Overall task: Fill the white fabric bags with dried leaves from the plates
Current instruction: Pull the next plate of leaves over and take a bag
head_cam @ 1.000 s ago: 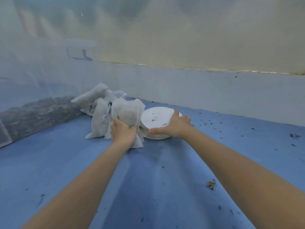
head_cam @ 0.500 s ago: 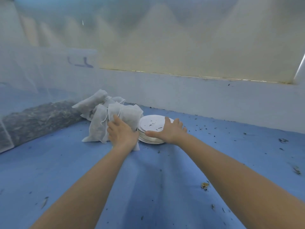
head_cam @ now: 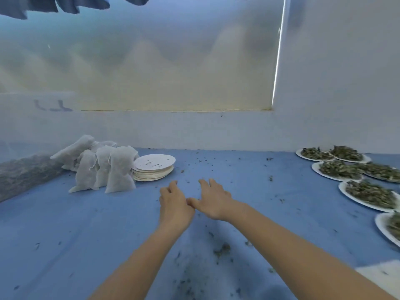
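Several filled white fabric bags (head_cam: 118,169) stand and lie in a cluster at the far left of the blue sheet (head_cam: 65,224). Right beside them sits a stack of empty white plates (head_cam: 154,167) with a few leaf crumbs on top. Several white plates heaped with dried leaves (head_cam: 368,192) line the right side. My left hand (head_cam: 174,202) and my right hand (head_cam: 213,199) hover side by side over the middle of the sheet, thumbs nearly touching. Both hold nothing, with fingers relaxed and slightly bent.
Dried leaf crumbs (head_cam: 221,251) are scattered over the blue sheet. A white wall (head_cam: 194,131) runs along the back and right. A dark grey strip (head_cam: 23,174) lies behind a translucent net at the left. A white cloth corner (head_cam: 381,276) shows at lower right.
My left hand let go of the white bag and my right hand left the plate stack. Both pulled back toward me. The view swung right and up, revealing the leaf plates.
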Motion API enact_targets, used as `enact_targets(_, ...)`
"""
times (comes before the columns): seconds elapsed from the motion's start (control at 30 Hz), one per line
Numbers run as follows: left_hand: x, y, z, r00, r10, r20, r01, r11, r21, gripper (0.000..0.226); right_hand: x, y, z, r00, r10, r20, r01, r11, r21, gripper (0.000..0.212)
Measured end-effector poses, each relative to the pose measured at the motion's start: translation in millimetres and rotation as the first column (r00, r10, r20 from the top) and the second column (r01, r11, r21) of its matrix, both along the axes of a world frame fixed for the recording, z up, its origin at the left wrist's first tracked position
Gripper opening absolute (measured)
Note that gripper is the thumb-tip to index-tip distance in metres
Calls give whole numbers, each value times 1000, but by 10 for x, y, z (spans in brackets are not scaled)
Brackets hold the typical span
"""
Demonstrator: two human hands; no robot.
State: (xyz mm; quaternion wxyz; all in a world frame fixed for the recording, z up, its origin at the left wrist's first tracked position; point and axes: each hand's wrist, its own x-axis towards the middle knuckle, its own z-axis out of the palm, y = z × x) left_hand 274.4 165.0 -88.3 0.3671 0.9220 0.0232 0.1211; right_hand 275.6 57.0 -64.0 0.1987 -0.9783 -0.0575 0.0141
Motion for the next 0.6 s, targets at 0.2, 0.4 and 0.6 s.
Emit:
enact_targets(0.2,-385,-1146,61,967,-255,-18,255,967,-9,56,-571,-1125,85,984,-177,1,177,984,-35,79)
enact_targets(0.4,-690,-2380,-10,864,-502,-43,502,865,-4,54,-1138,-2322,122,920,-385,-70,381,922,-71,85)
enact_targets(0.6,-822,-3309,-55,790,-581,-195,594,804,8,39,-1422,-3218,61,800,-593,-95,581,804,-125,101)
